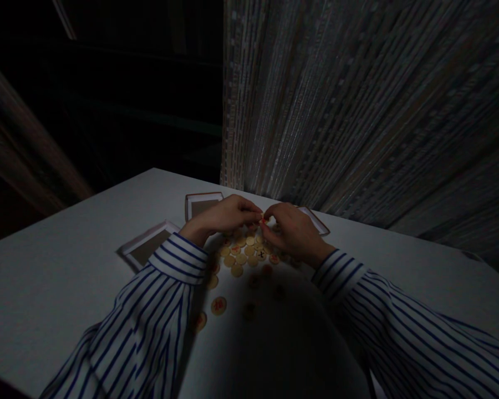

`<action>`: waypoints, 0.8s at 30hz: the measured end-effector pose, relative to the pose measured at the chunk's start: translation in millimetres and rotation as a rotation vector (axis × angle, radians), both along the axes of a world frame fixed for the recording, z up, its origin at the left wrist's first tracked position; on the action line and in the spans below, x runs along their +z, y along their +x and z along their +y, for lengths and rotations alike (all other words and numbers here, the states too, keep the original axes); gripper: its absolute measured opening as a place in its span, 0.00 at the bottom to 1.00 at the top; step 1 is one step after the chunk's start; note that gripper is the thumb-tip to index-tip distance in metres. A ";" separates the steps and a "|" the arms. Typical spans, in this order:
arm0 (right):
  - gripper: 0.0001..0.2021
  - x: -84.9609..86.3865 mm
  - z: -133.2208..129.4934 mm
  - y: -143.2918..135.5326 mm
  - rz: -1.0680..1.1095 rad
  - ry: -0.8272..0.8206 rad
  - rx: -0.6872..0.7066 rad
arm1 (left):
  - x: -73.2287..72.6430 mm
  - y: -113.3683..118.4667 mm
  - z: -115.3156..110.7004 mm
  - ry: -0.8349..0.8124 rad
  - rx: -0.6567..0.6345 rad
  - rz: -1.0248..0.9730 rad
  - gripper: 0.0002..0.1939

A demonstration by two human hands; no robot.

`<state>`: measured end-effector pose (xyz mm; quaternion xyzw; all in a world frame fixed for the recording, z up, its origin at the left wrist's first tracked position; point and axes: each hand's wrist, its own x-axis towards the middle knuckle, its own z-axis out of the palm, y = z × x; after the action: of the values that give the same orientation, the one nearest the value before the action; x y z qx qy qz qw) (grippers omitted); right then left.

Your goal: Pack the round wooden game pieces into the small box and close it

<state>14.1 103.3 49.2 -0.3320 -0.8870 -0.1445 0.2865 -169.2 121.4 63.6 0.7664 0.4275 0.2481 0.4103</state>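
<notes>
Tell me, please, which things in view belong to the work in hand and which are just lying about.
Work in hand:
red-marked disc at the fingertips of the left hand and right hand
loose discs on the table

Merely nearby, it seems:
shallow trays, perhaps related
string curtain behind the table
</notes>
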 end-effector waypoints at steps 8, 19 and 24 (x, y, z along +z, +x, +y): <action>0.07 7.7 -2.3 11.9 -0.035 -0.045 0.056 | 4.2 4.0 -4.4 0.015 0.031 -0.044 0.13; 0.12 11.6 -3.8 27.3 -0.003 -0.068 0.114 | 15.5 12.4 -14.5 0.045 0.030 -0.075 0.11; 0.11 14.9 -9.2 32.3 0.013 -0.037 0.119 | 14.4 14.4 -15.8 0.061 -0.012 -0.117 0.11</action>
<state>46.4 94.1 64.1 -0.2850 -0.9058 -0.1086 0.2942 -154.8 105.6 78.0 0.7652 0.3905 0.3029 0.4125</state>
